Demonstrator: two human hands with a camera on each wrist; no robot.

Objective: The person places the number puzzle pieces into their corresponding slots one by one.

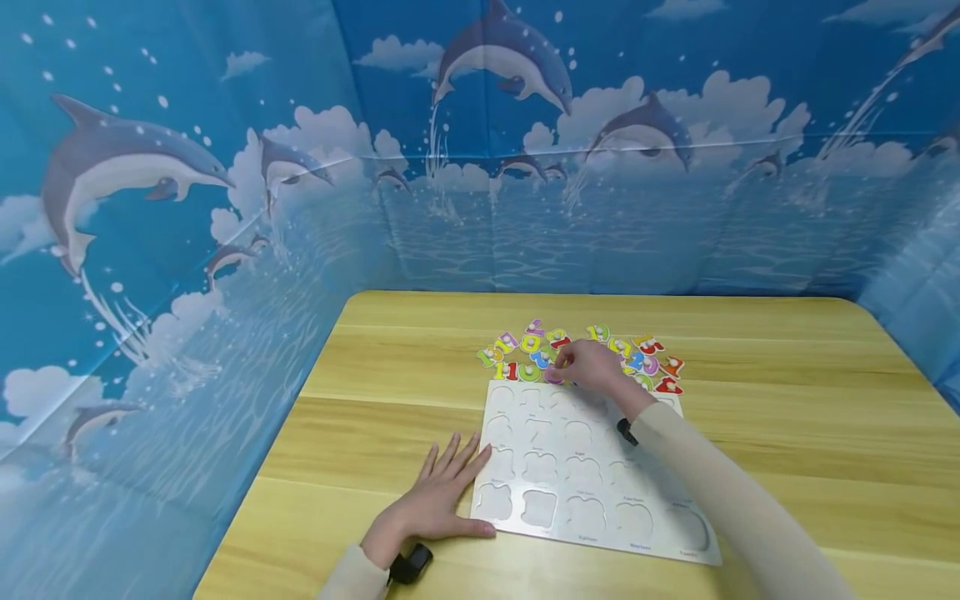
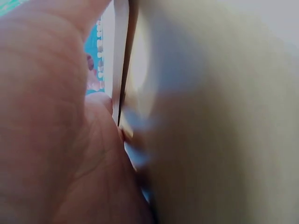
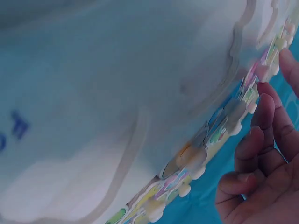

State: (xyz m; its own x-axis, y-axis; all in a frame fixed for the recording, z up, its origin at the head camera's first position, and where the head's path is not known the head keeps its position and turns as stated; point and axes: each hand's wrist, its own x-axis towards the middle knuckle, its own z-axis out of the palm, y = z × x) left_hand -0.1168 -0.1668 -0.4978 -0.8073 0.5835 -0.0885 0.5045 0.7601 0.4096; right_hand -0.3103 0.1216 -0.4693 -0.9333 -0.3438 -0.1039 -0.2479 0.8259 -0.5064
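Head view looks down from six toward twelve o'clock; left wrist's crowds the left hand [image 2: 70,135]; right wrist's skims the board [image 3: 107,88], sharing its twelve-o'clock edge with head.

The right hand [image 1: 596,367] hides some of the number pieces [image 1: 529,342] beyond the far edge of the board [image 1: 558,433], and its sleeve [image 1: 720,475] covers hollows toward the right. Whether its fingertips touch the purple piece [image 1: 553,376] beneath cannot be told. Most printed words under the hollows are too small to read. The table's near edge is cut off, as is a dolphin [image 1: 930,40] at far right. In the left wrist view, the tabletop [image 2: 224,116] is blurred and the left hand [image 2: 79,135] cropped.
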